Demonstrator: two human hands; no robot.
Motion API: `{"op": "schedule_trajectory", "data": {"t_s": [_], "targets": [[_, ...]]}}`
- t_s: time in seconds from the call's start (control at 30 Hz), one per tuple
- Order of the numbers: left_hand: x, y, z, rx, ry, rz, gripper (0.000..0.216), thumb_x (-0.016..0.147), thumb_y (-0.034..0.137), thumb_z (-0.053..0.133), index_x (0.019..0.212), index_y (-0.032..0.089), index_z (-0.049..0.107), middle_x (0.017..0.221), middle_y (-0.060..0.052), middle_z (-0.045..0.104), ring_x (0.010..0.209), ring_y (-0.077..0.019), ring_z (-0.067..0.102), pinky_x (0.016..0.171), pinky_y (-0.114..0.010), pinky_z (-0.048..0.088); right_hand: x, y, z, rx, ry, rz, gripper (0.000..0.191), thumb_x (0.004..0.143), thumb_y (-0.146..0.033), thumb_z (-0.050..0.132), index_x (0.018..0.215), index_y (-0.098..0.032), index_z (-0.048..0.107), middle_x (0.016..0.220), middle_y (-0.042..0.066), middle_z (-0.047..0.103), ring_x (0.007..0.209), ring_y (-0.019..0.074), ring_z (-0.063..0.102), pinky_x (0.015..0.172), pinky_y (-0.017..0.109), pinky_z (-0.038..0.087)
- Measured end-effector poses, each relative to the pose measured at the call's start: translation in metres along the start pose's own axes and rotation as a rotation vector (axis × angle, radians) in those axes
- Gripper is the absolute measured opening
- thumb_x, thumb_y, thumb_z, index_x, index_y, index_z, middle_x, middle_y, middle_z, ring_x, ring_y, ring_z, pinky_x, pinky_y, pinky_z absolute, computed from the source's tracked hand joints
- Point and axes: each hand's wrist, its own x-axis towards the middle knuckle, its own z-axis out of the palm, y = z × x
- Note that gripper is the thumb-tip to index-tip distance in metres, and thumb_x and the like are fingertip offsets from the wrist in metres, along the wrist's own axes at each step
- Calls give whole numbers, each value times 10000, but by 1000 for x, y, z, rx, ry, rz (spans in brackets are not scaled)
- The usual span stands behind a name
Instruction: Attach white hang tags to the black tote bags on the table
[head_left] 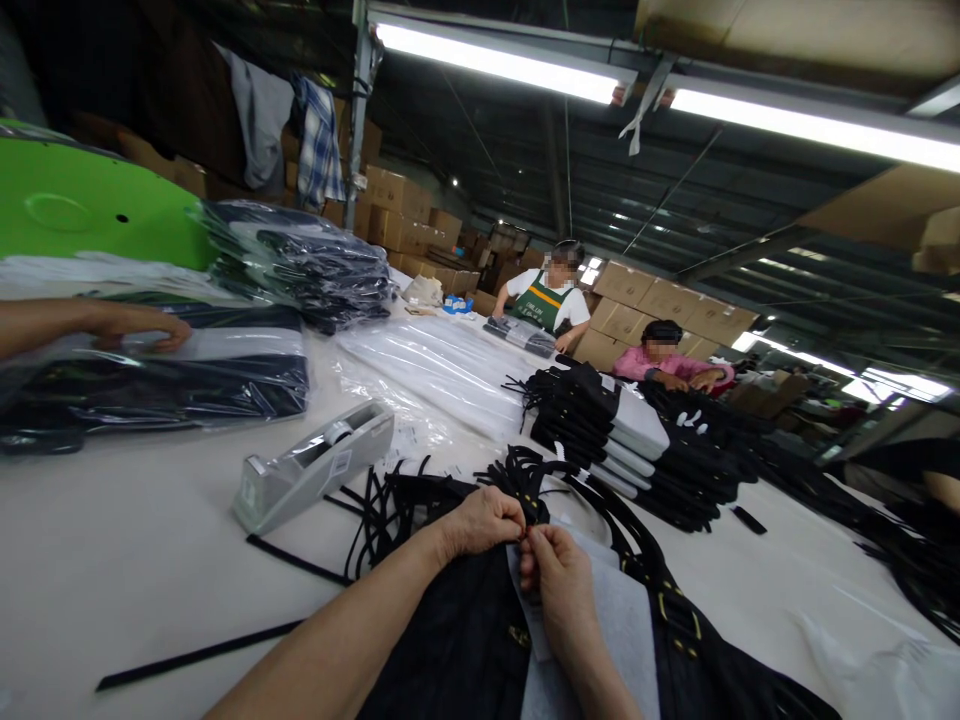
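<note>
My left hand (484,520) is closed in a pinch at the top of a black fabric article (450,630) with long straps and brass-coloured fittings. Just beside it, almost touching, my right hand (559,575) is closed too, thumb against fingers. Whatever is between the fingertips is too small and covered to make out. Under my right hand lies a pale grey sheet (626,620) on the black fabric. A black strap with a brass-edged buckle (680,615) runs down the right side. Thin black strips (367,520) fan out behind my left hand.
A tape dispenser (315,465) stands left of the article. Behind are clear plastic bags (442,370) and a stack of black articles (630,440). At left, another person's hand (150,325) rests on a plastic-wrapped package (247,375). Two people (551,300) work across the table.
</note>
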Motion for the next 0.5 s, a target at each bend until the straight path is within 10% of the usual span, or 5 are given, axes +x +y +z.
{"op": "schedule_trajectory", "data": {"t_s": [0.5], "targets": [[1,-3,8,-133,26,-51,80,552,131,494,540,126,572,451,68,420,478,-74,354,500,-203,272,0,2,8,-2,42,56,320,637,-510,497,614,-196,436,413,-59,454,313,77,383,340,204,290]]}}
